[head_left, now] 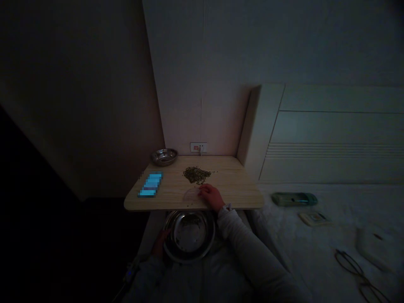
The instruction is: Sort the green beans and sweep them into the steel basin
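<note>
On the small wooden table (233,176) lies a spread pile of small dark green beans or seeds (196,174), with a few loose ones around it. My right hand (211,196) is just in front of the pile, fingers drawn together over the tabletop; what they hold, if anything, is too small to tell. A faint round patch shows to the left of the fingertips. My left hand (160,243) grips the left rim of a wide metal bowl (189,257) below the table's front edge. A few dark specks lie inside that bowl.
A smaller metal bowl (164,157) stands at the table's back left corner, and a lit phone (150,185) lies in front of it. Behind is a wall socket (198,147). On the bed to the right are a green bottle (294,199) and a cable (356,269).
</note>
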A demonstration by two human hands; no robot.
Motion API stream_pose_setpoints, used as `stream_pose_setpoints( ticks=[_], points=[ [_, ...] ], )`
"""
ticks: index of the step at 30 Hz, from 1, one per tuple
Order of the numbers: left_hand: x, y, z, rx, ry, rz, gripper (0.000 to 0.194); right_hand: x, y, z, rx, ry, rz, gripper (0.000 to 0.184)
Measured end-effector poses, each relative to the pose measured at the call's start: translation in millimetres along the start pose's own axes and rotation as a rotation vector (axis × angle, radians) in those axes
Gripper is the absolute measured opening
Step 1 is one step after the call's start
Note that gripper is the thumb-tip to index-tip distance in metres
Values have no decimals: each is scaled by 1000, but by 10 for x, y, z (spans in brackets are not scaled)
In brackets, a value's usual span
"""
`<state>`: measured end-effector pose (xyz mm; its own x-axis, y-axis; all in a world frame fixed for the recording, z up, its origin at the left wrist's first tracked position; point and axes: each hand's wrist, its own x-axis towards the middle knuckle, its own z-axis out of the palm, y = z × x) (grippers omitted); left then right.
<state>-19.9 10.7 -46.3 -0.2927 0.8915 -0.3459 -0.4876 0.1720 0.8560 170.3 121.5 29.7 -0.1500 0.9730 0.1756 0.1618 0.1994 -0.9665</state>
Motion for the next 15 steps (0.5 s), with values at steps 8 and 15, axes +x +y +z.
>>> stream_pose_setpoints(
  ticks=[8,15],
  points=[
    [70,-4,-22,32,13,-56,10,16,53,10,35,-29,-30,18],
    [127,-52,-60,58,-3,-100,15,25,77,12,-19,-39,-15,17]
  ],
)
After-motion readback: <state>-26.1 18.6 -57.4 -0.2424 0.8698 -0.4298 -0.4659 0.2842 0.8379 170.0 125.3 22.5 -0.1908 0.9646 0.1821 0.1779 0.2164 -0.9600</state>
